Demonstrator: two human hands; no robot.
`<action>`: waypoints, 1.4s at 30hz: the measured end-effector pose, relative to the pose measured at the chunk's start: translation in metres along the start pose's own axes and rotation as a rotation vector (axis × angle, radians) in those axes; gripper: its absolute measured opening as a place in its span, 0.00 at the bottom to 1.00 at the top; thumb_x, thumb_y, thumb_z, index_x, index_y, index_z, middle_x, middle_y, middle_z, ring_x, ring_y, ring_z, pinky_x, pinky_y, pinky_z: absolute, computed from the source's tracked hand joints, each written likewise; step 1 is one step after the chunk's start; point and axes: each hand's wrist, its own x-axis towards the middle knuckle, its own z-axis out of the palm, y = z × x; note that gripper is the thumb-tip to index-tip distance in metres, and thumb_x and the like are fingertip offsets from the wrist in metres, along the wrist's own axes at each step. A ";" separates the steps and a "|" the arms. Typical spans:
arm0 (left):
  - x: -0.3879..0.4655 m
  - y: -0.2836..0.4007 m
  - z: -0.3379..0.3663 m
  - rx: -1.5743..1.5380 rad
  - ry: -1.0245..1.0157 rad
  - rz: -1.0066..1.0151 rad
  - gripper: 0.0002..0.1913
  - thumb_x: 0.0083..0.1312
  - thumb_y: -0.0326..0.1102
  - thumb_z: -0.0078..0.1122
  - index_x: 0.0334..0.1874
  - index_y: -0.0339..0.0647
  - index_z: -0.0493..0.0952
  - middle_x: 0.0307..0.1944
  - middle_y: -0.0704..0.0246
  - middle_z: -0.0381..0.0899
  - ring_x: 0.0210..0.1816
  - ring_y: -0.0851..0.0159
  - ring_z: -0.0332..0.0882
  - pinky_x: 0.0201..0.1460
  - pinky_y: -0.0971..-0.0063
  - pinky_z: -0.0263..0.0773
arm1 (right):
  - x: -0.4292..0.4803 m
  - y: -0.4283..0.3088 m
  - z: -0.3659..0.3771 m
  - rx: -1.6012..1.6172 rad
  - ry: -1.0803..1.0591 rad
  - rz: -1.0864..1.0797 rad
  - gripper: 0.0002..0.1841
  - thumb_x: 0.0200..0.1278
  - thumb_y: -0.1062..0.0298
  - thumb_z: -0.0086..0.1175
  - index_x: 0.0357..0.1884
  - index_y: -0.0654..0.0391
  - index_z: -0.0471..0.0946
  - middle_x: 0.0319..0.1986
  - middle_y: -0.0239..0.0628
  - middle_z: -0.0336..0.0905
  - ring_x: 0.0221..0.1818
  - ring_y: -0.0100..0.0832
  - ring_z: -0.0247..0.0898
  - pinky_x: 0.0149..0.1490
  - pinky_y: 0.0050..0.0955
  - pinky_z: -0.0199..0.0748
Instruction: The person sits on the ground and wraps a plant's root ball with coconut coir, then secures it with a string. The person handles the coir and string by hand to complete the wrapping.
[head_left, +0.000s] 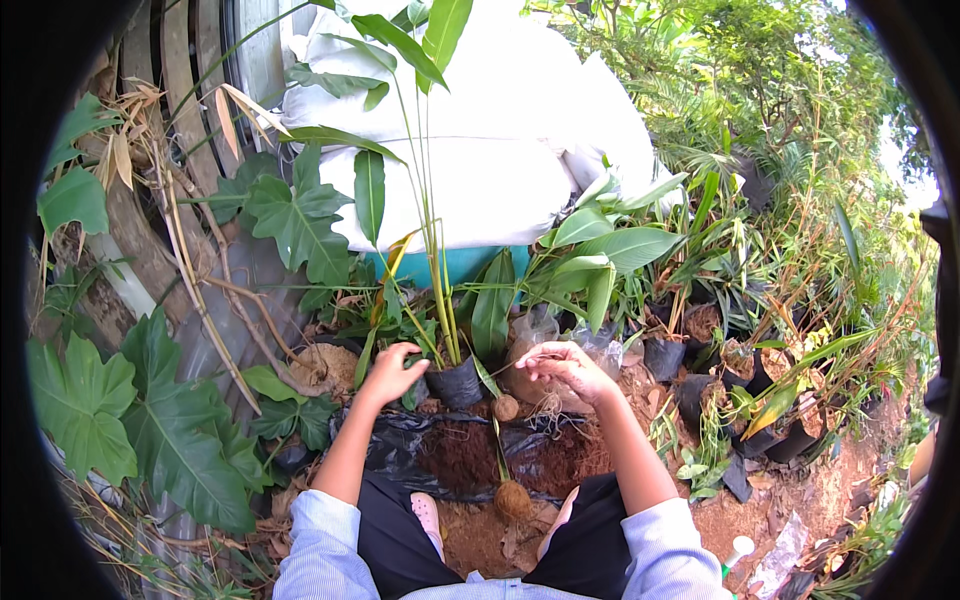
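Note:
My left hand (394, 373) is empty, its fingers apart, just left of a black nursery bag (456, 384). From that bag rises a tall plant with upright green-yellow stems (442, 300) and broad leaves. To the right, my right hand (566, 369) pinches a thin brown strand (504, 368) between thumb and fingers. Below it lie a small round brown ball (505, 408) and a larger brown fibrous ball (514, 500), with a narrow green strip between them. Dark reddish soil (461, 454) lies on black plastic sheeting (386, 446) in front of my feet.
White sacks (457, 180) are piled behind the plant above a teal surface (409, 268). Big lobed leaves (180, 427) and bare branches crowd the left. Several black-bagged plants (665, 356) stand at right. Clear plastic (780, 559) lies on the ground, lower right.

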 end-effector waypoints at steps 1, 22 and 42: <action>0.001 0.012 0.012 -0.120 -0.014 0.095 0.20 0.65 0.44 0.58 0.53 0.37 0.74 0.55 0.59 0.74 0.56 0.59 0.73 0.60 0.67 0.67 | 0.002 0.003 0.003 -0.010 -0.021 -0.003 0.10 0.64 0.66 0.55 0.41 0.59 0.82 0.31 0.27 0.79 0.33 0.17 0.70 0.38 0.18 0.65; -0.020 0.082 0.043 -0.721 -0.102 0.079 0.05 0.65 0.30 0.60 0.36 0.37 0.77 0.28 0.78 0.77 0.29 0.83 0.70 0.34 0.86 0.67 | 0.017 0.027 0.016 -0.139 0.060 -0.108 0.21 0.58 0.77 0.62 0.51 0.59 0.65 0.34 0.34 0.78 0.39 0.21 0.74 0.45 0.22 0.74; -0.010 0.059 0.021 -0.719 0.075 0.091 0.05 0.62 0.31 0.64 0.33 0.38 0.77 0.21 0.83 0.68 0.24 0.84 0.60 0.28 0.86 0.56 | 0.015 0.023 0.006 0.072 0.292 -0.046 0.09 0.70 0.63 0.50 0.40 0.59 0.72 0.39 0.34 0.79 0.42 0.25 0.75 0.46 0.26 0.75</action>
